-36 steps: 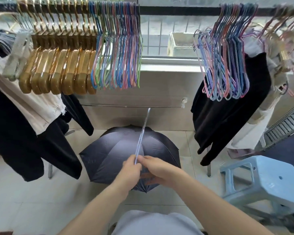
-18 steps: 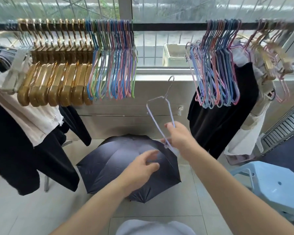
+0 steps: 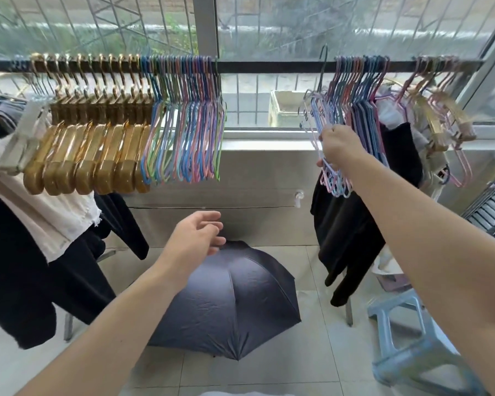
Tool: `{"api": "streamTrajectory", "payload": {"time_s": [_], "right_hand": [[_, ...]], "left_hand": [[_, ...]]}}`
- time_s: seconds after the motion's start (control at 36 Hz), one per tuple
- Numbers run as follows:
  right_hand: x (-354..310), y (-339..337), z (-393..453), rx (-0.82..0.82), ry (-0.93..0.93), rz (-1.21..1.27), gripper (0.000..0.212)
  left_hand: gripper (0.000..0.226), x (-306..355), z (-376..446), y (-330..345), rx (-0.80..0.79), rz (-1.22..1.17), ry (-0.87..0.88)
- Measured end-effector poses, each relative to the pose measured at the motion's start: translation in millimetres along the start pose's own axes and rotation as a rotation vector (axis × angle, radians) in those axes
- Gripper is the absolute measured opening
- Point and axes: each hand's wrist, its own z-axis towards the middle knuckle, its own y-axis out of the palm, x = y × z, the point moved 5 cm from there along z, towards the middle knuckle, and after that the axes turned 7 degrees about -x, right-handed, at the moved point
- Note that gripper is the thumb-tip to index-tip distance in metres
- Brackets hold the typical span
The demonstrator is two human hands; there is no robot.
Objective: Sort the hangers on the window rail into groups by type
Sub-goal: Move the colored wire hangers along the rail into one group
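A dark window rail (image 3: 269, 66) runs across the view. On its left hang several gold hangers (image 3: 92, 144), then a bunch of coloured wire hangers (image 3: 186, 138). A second bunch of coloured wire hangers (image 3: 355, 110) hangs to the right of the middle, with a few gold and pink hangers (image 3: 440, 115) beyond. My right hand (image 3: 337, 144) grips a pale lilac wire hanger (image 3: 312, 121) at the left edge of the right bunch; its hook (image 3: 323, 64) stands up at the rail. My left hand (image 3: 197, 238) hovers low in the middle, fingers loosely curled, holding nothing.
An open dark umbrella (image 3: 235, 304) lies on the tiled floor below my hands. Dark and white clothes (image 3: 40, 238) hang at the left, a black garment (image 3: 355, 224) at the right. A light blue plastic stool (image 3: 412, 338) stands at the lower right.
My right hand has carried the lilac hanger up and to the right, to the right bunch on the rail. My left hand let go of it and stays low.
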Motion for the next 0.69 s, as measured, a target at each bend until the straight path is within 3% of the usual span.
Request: {"api": "streamTrajectory", "payload": {"time_s": [0.31,0.47,0.58,0.69], "right_hand": [[21,7,11,0.029,0.136,0.002,0.028],[17,-2,2,0.147,0.027,-0.136,0.025],[4,0,-6,0.334,-0.222,-0.245,0.041],[-26,33,-11,0.158,-0.304,-0.235,0.026]], "left_hand": [[0.028,-1,2,-2,0.011,0.032,-0.044],[0.028,3,5,0,-0.006,0.031,-0.048],[0.025,5,8,-9,0.010,0.029,-0.059],[0.023,14,14,-26,0.047,-0.035,-0.079]]}}
